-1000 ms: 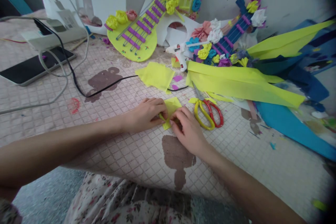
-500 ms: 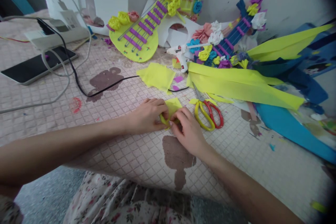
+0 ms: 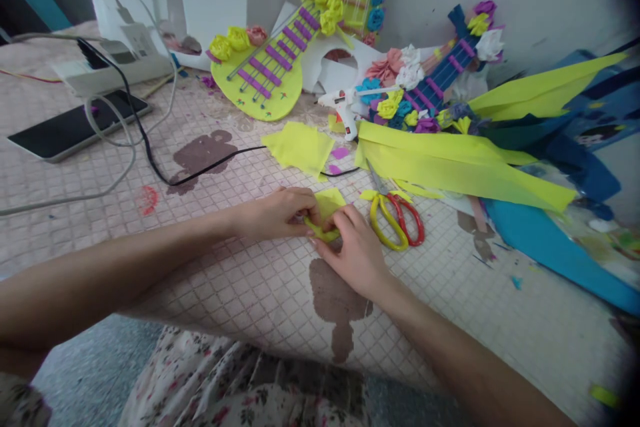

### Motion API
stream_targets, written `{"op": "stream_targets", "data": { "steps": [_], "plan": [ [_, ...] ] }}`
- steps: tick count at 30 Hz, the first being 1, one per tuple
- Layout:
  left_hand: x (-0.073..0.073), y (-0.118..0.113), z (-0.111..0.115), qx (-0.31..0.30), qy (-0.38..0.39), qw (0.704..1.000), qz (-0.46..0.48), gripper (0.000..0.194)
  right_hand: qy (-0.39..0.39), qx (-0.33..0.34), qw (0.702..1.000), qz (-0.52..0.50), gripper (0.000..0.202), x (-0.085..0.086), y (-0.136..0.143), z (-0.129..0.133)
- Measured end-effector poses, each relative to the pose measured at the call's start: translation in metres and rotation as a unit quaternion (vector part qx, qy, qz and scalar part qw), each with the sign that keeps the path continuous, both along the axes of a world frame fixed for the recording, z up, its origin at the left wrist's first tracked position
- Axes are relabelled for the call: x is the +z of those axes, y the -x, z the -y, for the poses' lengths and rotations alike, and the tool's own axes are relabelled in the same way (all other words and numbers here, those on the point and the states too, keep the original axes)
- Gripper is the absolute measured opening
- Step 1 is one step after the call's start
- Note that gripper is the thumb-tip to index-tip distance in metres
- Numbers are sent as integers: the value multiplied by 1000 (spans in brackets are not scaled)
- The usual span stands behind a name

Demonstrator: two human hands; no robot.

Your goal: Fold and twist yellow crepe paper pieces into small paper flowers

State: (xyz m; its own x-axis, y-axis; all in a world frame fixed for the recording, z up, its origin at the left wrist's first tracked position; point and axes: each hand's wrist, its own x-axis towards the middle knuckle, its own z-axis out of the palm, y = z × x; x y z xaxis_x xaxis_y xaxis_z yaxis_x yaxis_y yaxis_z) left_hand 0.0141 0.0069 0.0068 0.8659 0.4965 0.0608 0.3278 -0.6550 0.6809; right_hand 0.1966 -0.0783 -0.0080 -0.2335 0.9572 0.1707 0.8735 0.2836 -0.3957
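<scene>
A small yellow paper piece [image 3: 330, 201] lies between my two hands, its near edge rolled or folded. My left hand [image 3: 284, 213] pinches the left end of that fold. At its right side my right hand [image 3: 356, 247] grips the paper with thumb and fingers, the thumb reaching towards the left fingertips. Scissors [image 3: 397, 220] with one yellow and one red handle lie just right of my right hand. Beyond my hands rests another yellow paper piece [image 3: 300, 147], with small purple scraps [image 3: 340, 153] beside it.
A white glue gun [image 3: 345, 110] stands behind, near long yellow strips [image 3: 450, 157]. Paper guitars, one yellow [image 3: 265, 90] and one blue [image 3: 440, 77], are at the back. A phone [image 3: 80, 125], cables and a power strip [image 3: 113, 70] occupy the left; a blue sheet [image 3: 555, 250] lies right.
My right thumb has moved left towards my left fingertips, and the near edge of the paper shows more of a fold. The view has shifted slightly.
</scene>
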Motion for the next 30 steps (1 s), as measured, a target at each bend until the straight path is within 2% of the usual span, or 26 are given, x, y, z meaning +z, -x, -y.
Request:
{"op": "stream_targets", "data": {
  "steps": [3,7,12,15,19,24,30],
  "plan": [
    [-3,-1,0,32,-7,999,20,8,-2,3,1000,0,17,0,-1,0],
    [-8,-3,1,68,-21,997,33,12,-8,3,1000,-8,17,0,0,0],
    [-6,-2,4,116,-43,989,82,11,-8,1,1000,-9,16,0,1,0],
    [-3,-4,11,92,-65,988,104,6,-1,2,1000,-8,16,1,-1,0],
    [-6,-6,20,35,-78,995,52,13,18,45,997,-64,5,4,-9,-2],
    [-11,-9,22,41,-78,996,21,9,22,41,993,-110,11,3,-15,-3],
    [-14,-10,21,71,-63,995,22,20,11,49,990,-128,23,-2,-20,-5]
  ]
}}
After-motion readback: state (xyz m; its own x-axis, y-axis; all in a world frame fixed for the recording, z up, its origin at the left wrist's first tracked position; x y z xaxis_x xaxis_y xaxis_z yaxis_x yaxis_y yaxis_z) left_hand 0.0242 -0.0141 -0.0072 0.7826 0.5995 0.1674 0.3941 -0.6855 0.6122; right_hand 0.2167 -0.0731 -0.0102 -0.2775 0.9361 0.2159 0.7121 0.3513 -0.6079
